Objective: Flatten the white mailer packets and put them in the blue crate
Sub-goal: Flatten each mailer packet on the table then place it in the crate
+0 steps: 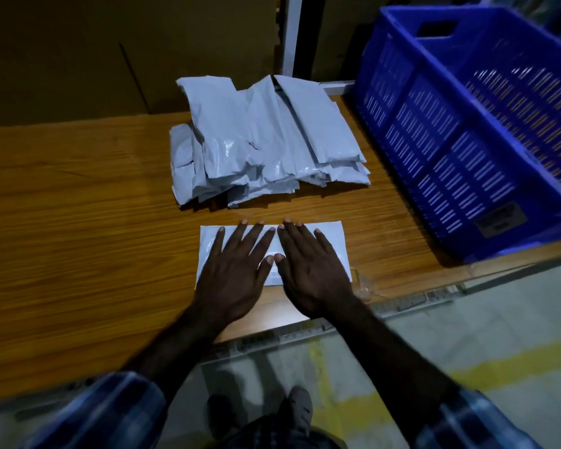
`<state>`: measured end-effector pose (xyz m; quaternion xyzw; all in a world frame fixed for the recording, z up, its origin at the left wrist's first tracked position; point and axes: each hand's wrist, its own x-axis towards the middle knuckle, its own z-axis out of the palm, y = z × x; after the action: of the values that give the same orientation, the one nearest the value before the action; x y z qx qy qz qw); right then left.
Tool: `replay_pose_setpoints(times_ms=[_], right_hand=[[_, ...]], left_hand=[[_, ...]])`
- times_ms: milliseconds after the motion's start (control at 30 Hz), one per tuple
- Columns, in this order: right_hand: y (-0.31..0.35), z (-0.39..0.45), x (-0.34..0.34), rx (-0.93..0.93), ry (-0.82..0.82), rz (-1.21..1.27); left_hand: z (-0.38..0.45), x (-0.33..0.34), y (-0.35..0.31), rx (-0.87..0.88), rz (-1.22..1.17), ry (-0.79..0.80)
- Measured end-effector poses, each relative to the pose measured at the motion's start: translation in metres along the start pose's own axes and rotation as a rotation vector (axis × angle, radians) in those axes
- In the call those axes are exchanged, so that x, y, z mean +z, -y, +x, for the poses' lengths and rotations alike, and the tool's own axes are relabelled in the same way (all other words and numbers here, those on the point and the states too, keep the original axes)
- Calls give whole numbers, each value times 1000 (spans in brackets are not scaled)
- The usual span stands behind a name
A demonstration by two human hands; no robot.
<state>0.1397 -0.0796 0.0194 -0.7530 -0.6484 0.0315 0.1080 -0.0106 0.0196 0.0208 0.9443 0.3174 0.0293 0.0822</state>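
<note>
I'm pressing both palms flat, fingers straight, left hand (pixel 232 270) and right hand (pixel 311 270), on one white mailer packet (pixel 332 241) lying just in front of the packet pile (pixel 266 140). It's running lengthwise left-right, and the blue crate (pixel 450 131) is sitting right of the pile, so my right hand's nearer.

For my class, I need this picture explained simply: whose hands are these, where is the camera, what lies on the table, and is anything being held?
There is no machine here. A person wears a camera on the head, so the single picture looks forward and down at their own arms. The left hand and right hand lie flat, fingers straight, side by side on one white mailer packet. They press it; nothing is gripped. Beyond it on the wooden table sits a pile of puffier white packets. To the right stands a blue crate, and no packets show in the visible part of it.
</note>
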Motion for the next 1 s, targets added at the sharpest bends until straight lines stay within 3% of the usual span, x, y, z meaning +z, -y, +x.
replay_pose_setpoints(times_ms=[167,233,300,400,633,800,1000], right_hand=[[-53,-20,-22,268,162,10],[-60,-27,-32,289,206,24],[-46,-27,-37,179,160,31],[-22,-24,-33,-28,122,19],[-23,-22,-26,-116,116,-35],[-20,-18,-37,-26,218,-22],[-7,-16,-33,-95,71,-142]], left_hand=[[-28,-7,53,-142,-80,42],[-38,-13,67,-142,-98,64],[-41,-20,64,-114,-124,8],[-40,-22,45,84,-111,-43],[-30,-13,46,227,-29,-45],[-22,-20,57,328,29,-79],[-17,-30,68,372,-35,-87]])
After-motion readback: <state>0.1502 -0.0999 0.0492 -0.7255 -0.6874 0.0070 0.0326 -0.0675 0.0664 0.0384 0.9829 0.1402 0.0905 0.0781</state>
